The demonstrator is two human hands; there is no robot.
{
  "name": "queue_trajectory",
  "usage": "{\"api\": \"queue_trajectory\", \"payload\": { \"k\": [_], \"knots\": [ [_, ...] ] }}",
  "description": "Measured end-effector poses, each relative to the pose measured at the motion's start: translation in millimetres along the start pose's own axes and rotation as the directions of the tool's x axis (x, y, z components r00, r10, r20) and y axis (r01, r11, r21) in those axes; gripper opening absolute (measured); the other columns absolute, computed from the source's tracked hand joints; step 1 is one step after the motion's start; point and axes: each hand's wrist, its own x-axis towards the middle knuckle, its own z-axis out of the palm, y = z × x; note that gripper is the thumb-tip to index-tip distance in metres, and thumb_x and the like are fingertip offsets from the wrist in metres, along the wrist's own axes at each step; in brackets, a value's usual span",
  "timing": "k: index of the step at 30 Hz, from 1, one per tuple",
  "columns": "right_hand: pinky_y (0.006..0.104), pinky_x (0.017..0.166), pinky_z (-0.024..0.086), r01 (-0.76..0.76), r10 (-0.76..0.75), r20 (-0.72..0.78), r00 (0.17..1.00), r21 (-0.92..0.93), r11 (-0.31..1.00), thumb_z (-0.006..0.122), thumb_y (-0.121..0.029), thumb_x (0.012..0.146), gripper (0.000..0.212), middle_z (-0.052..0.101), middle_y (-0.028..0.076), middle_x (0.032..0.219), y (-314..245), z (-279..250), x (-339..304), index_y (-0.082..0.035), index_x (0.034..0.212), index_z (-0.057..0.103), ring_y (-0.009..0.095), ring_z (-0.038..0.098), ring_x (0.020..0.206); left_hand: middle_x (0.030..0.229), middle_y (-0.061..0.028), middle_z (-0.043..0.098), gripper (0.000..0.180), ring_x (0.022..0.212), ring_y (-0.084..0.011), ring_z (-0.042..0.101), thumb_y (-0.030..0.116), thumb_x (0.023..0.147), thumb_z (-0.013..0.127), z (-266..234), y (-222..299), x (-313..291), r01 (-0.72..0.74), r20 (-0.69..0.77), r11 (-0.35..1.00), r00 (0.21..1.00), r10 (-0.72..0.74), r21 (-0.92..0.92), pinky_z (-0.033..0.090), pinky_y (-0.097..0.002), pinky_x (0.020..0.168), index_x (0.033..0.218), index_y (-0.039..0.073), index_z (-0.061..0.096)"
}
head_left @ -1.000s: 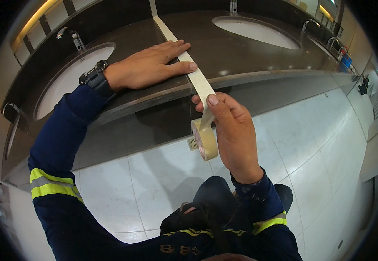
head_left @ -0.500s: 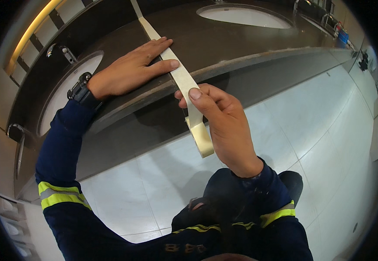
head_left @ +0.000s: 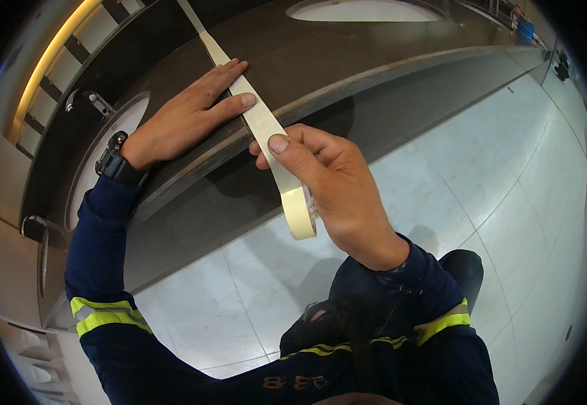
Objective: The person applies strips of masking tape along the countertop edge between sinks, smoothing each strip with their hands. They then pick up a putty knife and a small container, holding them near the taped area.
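Note:
A strip of cream masking tape runs from the far wall across the dark countertop and past its front edge. My left hand lies open over the counter, fingers stretched out, its fingertips and thumb at the tape's side and surface. Off the edge, my right hand pinches the strip between thumb and fingers. Below that grip hangs the tape roll, still joined to the strip and partly hidden by my right hand.
White basins are set into the counter at the back and the left, with a chrome tap beside the left one. A small blue item stands at the far right end. Pale floor tiles lie below the counter.
In the picture, both hands and the counter have shifted slightly left and up as the view moved. The roll has turned a little, showing more of its side. Both hands keep their places on the tape.

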Motion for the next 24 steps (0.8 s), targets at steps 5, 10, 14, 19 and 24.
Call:
{"api": "queue_trajectory", "payload": {
  "k": [5, 10, 14, 19, 24],
  "knots": [
    [0.0242, 0.07, 0.04, 0.024, -0.024, -0.004, 1.0, -0.019, 1.0, 0.062, -0.03, 0.105, 0.031, 0.067, 0.001, 0.082, 3, -1, -1, -0.002, 0.103, 0.075, 0.007, 0.053, 0.076, 0.166, -0.0237, 0.028, 0.088, 0.156, -0.0362, 0.023, 0.067, 0.101, 0.044, 3, -3, 1, -0.013, -0.031, 0.998, 0.999, 0.012, -0.06, 0.022, -0.0424, 0.127, 0.159, 0.002, 0.033],
    [0.0232, 0.077, 0.043, -0.033, 0.035, 0.021, 0.999, -0.082, 0.996, 0.061, -0.033, 0.105, 0.032, 0.071, 0.002, 0.093, -2, -6, -2, -0.003, 0.102, 0.074, 0.007, 0.058, 0.083, 0.166, -0.0228, 0.028, 0.088, 0.156, -0.0365, 0.023, 0.068, 0.101, 0.044, 4, -2, 1, -0.008, -0.029, 0.998, 1.0, 0.006, -0.065, 0.023, -0.043, 0.127, 0.16, 0.003, 0.033],
    [0.0223, 0.078, 0.044, -0.08, 0.081, 0.014, 0.997, -0.079, 0.994, 0.061, -0.034, 0.105, 0.032, 0.072, 0.001, 0.095, 5, -8, -3, -0.005, 0.104, 0.075, 0.006, 0.058, 0.084, 0.165, -0.0221, 0.031, 0.081, 0.154, -0.0362, 0.027, 0.062, 0.104, 0.044, -3, 5, -4, -0.005, -0.018, 1.0, 1.0, 0.005, 0.001, 0.025, -0.0431, 0.125, 0.159, 0.004, 0.035],
    [0.0223, 0.077, 0.043, -0.047, 0.049, 0.029, 0.998, -0.073, 0.996, 0.06, -0.034, 0.106, 0.032, 0.069, -0.001, 0.092, 14, -11, -2, -0.005, 0.106, 0.074, 0.006, 0.056, 0.083, 0.161, -0.0194, 0.04, 0.066, 0.146, -0.0353, 0.043, 0.046, 0.103, 0.056, -35, 26, -17, -0.241, -0.004, 0.97, 0.971, 0.241, -0.043, 0.033, -0.0442, 0.121, 0.153, 0.004, 0.047],
    [0.0269, 0.069, 0.041, -0.04, 0.043, 0.032, 0.999, -0.079, 0.996, 0.061, -0.031, 0.104, 0.033, 0.061, 0.003, 0.086, 17, -11, 4, -0.002, 0.096, 0.074, 0.009, 0.051, 0.073, 0.157, -0.0193, 0.046, 0.072, 0.139, -0.0363, 0.052, 0.038, 0.089, 0.077, -66, 29, -41, -0.293, 0.22, 0.929, 0.914, 0.341, -0.224, 0.039, -0.0475, 0.117, 0.149, 0.006, 0.053]
  ]
}}
